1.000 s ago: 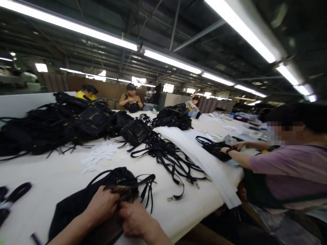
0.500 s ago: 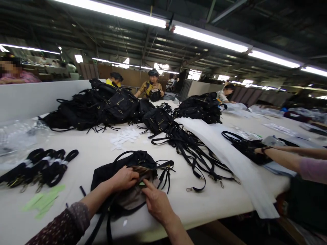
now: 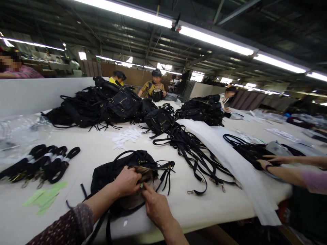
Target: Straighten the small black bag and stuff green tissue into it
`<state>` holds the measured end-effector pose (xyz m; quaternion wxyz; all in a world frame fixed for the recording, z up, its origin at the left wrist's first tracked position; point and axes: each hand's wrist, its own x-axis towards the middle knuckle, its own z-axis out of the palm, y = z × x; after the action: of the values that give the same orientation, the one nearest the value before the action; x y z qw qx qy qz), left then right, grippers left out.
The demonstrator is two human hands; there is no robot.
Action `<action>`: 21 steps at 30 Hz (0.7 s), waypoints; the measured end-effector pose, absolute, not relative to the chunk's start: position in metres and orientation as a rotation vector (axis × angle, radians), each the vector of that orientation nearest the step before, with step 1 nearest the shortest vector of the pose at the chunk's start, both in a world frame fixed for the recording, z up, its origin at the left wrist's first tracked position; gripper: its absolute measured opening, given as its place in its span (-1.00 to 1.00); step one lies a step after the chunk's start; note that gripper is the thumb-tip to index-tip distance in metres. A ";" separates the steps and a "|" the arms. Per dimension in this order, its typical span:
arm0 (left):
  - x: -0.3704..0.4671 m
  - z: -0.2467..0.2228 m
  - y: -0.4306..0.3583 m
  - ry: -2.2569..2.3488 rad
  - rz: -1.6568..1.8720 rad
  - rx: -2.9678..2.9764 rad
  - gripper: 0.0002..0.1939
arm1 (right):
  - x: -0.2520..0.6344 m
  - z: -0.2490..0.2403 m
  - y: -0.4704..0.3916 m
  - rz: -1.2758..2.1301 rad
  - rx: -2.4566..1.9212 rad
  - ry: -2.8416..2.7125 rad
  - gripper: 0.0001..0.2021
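Note:
A black bag (image 3: 104, 172) lies on the table in front of me, its mouth open toward me and the greyish-brown lining showing. My left hand (image 3: 129, 181) is closed at the opening, gripping the bag's edge, with the fingertips partly hidden inside. My right hand (image 3: 156, 204) reaches into the mouth from the right. A small green slip (image 3: 141, 185) shows at its thumb and finger, against the lining. Cord tassels (image 3: 167, 173) hang from a tab on the bag's right side.
Bundled black straps (image 3: 61, 163) and loose green slips (image 3: 46, 197) lie on the left. Behind are piled black bags (image 3: 122, 103), white slips (image 3: 126, 136) and loose straps (image 3: 194, 153). A white sheet (image 3: 230, 163) separates me from a co-worker's hands (image 3: 270, 163) on the right.
My right hand and the green slip have shifted slightly inward, and less of the slip shows. The co-worker's hands on the right have moved over their black bag.

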<state>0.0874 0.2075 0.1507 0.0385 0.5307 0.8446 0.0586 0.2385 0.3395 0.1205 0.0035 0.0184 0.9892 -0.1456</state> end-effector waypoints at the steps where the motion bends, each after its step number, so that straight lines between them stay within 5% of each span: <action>1: 0.089 0.150 0.209 2.615 0.163 1.616 -0.77 | 0.237 0.121 0.339 -0.447 0.059 3.097 -0.63; 21: 0.084 0.153 0.212 2.697 0.111 1.565 -0.81 | 0.215 0.130 0.337 -0.374 -0.142 3.110 -0.62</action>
<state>0.0842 0.2116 0.1534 0.0105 0.5016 0.8643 0.0355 0.2153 0.3368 0.1296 0.0028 -0.0454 0.9918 -0.1193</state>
